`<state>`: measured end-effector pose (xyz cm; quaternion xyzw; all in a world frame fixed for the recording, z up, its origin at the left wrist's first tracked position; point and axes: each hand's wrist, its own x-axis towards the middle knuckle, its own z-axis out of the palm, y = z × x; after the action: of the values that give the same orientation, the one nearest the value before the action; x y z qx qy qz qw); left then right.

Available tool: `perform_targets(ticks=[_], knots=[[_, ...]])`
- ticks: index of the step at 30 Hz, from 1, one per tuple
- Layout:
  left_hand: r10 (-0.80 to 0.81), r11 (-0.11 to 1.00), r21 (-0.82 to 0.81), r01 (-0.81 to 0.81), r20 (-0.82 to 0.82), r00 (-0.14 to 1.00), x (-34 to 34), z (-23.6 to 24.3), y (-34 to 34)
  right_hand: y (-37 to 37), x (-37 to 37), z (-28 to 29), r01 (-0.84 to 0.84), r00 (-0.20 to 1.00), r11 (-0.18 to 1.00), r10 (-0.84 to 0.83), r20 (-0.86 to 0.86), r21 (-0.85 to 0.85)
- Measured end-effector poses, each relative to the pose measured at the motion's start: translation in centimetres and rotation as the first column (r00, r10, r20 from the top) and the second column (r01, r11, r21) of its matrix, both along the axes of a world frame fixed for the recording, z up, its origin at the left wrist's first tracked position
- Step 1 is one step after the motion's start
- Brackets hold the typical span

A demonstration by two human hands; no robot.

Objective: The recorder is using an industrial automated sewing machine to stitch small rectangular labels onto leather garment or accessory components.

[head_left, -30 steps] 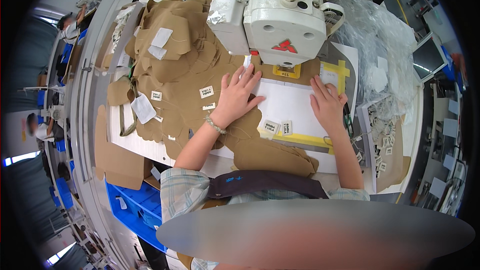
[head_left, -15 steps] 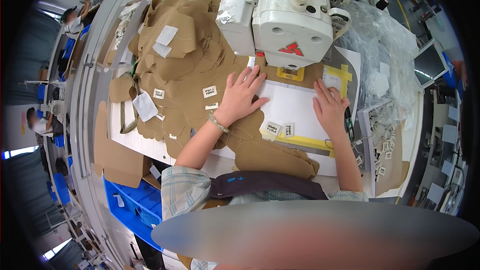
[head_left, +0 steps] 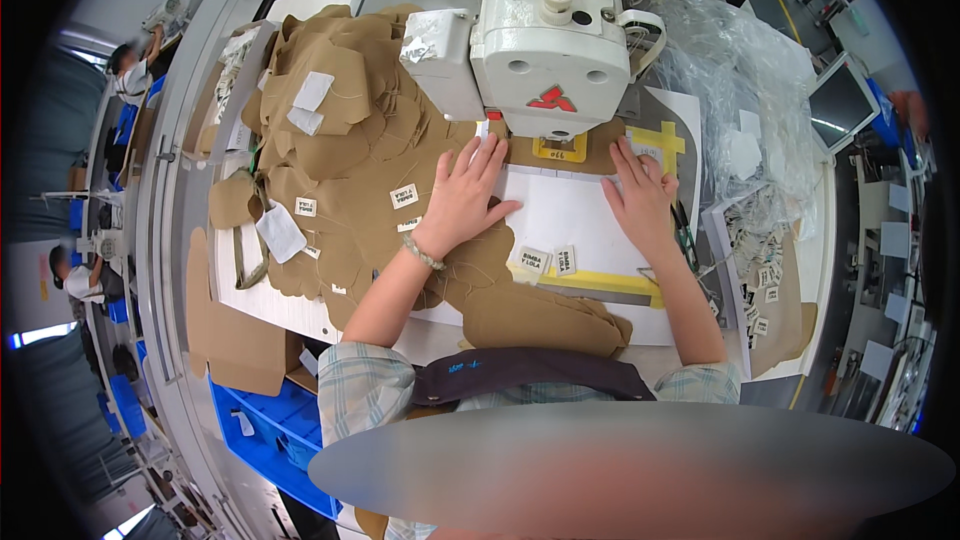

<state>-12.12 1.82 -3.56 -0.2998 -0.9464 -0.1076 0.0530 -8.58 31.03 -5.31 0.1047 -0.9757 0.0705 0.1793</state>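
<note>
My left hand [head_left: 463, 197] lies open, fingers stretched toward the white sewing machine [head_left: 545, 50], over the brown cut pieces [head_left: 370, 155] and the edge of a white sheet [head_left: 555, 215]. My right hand [head_left: 640, 202] rests at the sheet's right side, index and middle fingers extended to a brown piece [head_left: 598, 145] under the machine, beside a yellow-taped panel. That piece runs beneath a small yellow-framed plate [head_left: 560, 152] under the machine head. Two small printed labels [head_left: 536, 261] lie on the sheet's lower part. A folded brown piece [head_left: 530, 320] lies nearest my body.
A box of small labels [head_left: 760, 290] and crumpled clear plastic [head_left: 730, 80] lie at the right. A narrow tray [head_left: 230, 70], a cardboard flap [head_left: 230, 340] and a blue crate [head_left: 270, 440] are at the left. Two co-workers [head_left: 80, 278] work in the far left background.
The head view has shifted slightly. My two hands hold nearly the same places beside the sheet and under the machine head, with only slight finger movement.
</note>
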Motion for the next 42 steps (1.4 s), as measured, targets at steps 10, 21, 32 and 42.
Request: perform_targets(ticks=[10, 21, 32, 42], knots=[[-0.027, 0.999, -0.02, 0.027, 0.022, 0.999, -0.6, -0.3, -0.2, 0.3, -0.1, 0.0, -0.005, 1.0, 1.0, 0.005, 0.014, -0.001], [-0.027, 0.999, -0.04, 0.026, -0.015, 1.0, -0.4, -0.7, -0.2, 0.5, 0.2, 0.1, -0.008, 1.0, 1.0, 0.008, 0.006, 0.027], [-0.094, 0.994, -0.051, 0.095, 0.035, 0.995, 0.7, 1.0, 0.5, 0.6, 0.0, -0.4, -0.015, 0.999, 1.0, 0.016, -0.037, 0.024], [-0.326, 0.915, 0.34, 0.215, 0.311, 0.893, 5.0, 2.7, 2.5, 0.5, 0.8, 0.1, -0.029, 0.999, 0.999, 0.028, -0.047, -0.027]])
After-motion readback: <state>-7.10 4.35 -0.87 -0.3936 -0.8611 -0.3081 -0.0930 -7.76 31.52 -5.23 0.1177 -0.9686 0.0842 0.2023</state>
